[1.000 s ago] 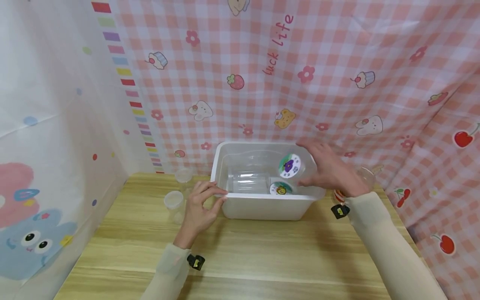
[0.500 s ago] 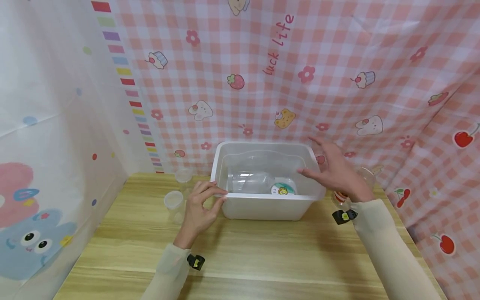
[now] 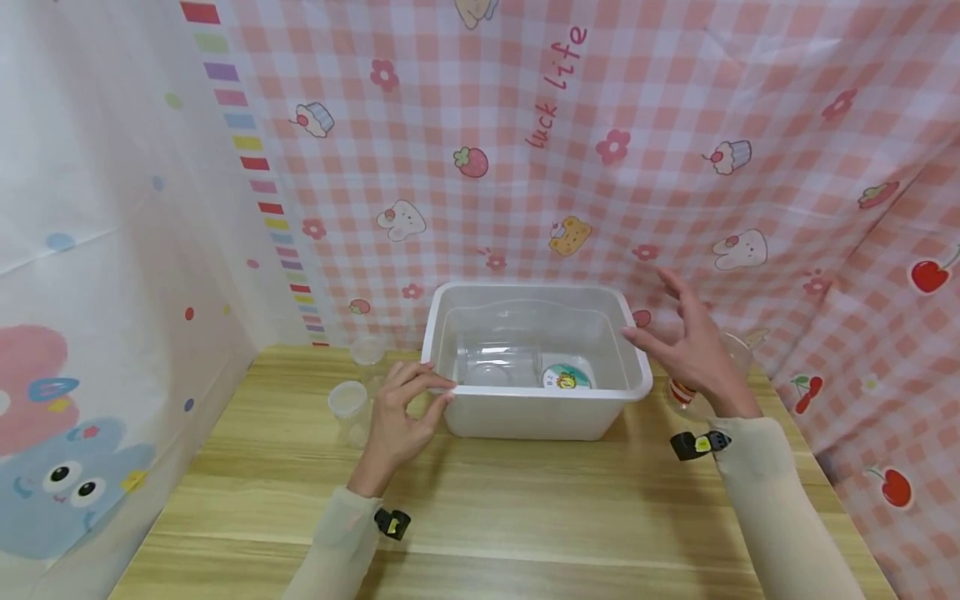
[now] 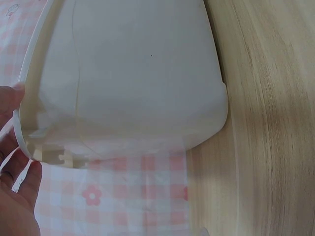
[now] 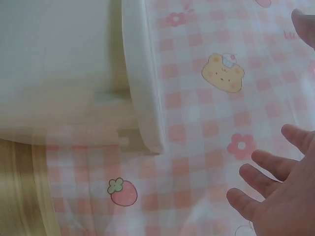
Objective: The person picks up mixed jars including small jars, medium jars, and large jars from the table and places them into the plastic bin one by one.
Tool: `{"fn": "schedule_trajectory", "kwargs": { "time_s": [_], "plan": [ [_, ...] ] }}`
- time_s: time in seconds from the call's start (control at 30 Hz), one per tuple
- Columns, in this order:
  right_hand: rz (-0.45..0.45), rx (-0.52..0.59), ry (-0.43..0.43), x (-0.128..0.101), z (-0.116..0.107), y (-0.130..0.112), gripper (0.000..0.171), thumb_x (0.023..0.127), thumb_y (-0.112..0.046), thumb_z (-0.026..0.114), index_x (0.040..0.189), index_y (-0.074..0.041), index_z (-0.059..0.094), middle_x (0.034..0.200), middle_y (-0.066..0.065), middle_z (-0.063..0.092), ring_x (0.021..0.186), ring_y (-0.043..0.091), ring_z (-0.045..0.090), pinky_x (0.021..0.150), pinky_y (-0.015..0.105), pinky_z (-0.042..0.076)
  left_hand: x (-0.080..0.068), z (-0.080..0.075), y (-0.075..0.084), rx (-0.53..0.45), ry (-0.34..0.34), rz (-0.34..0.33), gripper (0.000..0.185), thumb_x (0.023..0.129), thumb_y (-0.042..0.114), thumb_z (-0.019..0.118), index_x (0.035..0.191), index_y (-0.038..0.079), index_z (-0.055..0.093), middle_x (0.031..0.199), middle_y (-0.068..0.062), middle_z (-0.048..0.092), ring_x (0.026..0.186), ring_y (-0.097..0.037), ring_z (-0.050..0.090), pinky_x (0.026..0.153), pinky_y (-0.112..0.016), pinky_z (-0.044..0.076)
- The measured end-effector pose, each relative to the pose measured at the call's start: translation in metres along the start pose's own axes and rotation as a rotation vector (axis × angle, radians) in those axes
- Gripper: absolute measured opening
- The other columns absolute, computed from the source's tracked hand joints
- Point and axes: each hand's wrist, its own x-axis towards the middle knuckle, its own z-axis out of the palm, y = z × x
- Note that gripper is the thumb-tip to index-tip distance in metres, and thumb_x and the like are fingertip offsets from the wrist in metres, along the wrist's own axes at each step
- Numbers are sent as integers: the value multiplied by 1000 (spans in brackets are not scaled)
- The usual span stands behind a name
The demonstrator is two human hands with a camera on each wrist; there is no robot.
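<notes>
While the left hand [image 3: 405, 412] pinches the tub's [image 3: 465, 421] rim, the right hand [image 3: 693, 354] hovers beside it, fingers spread, holding nothing.

bin [image 3: 529, 414] mouth open above (jars [image 3: 525, 371] crowd floor); backdrop [image 3: 675, 167] close behind.

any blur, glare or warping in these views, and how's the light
Head view: even, soft light, faint shadows under the bin and sleeves, backdrop lines bowed by the wide lens, the clear jar in the bin hard to read through reflections. Left wrist view: sharp on the bin wall, left hand cut off at the edge. Right wrist view: soft focus, hazy bin, right hand slightly blurred.
</notes>
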Motion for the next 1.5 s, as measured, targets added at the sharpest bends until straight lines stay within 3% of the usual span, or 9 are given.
{"fn": "schedule_trajectory", "kwargs": {
  "time_s": [0.17, 0.37, 0.6, 0.97, 1.5],
  "plan": [
    [-29, 34, 50, -3, -5, 8, 97, 92, -41, 75, 166, -25, 13, 171, 12, 21, 155, 43, 22, 120, 71, 24, 0, 0, 0, 0, 1, 6, 11, 84, 10, 83, 93, 15, 80, 100, -3, 73, 116, -29, 62, 104, -38, 50],
    [10, 14, 73, -3, -15, 17, 100, 92, -45, 73, 166, -27, 8, 172, 13, 18, 153, 48, 22, 115, 74, 27, 1, 1, -1, 3, 2, 5, 11, 84, 9, 83, 93, 16, 80, 99, -2, 73, 115, -28, 62, 104, -38, 50],
    [8, 36, 131, -6, -27, 29, 99, 93, -41, 74, 166, -23, 10, 173, 10, 14, 157, 40, 17, 126, 65, 16, 0, 1, -1, 6, 1, -5, 11, 84, 10, 83, 93, 16, 80, 101, -3, 73, 117, -28, 62, 104, -39, 50],
    [111, 77, 187, -11, -44, 51, 100, 93, -44, 73, 166, -26, 8, 174, 7, 11, 158, 38, 13, 129, 61, 12, 0, 1, -2, 0, 6, -6, 11, 84, 10, 83, 93, 16, 80, 101, -3, 73, 116, -28, 62, 104, -38, 50],
    [235, -5, 207, -23, -47, 84, 113, 88, -57, 73, 166, -25, -1, 174, 13, 4, 158, 44, 10, 118, 77, 19, -1, 1, -1, 7, 5, -8, 11, 84, 11, 83, 93, 16, 80, 101, -3, 73, 116, -28, 62, 103, -38, 51]
  ]
}}
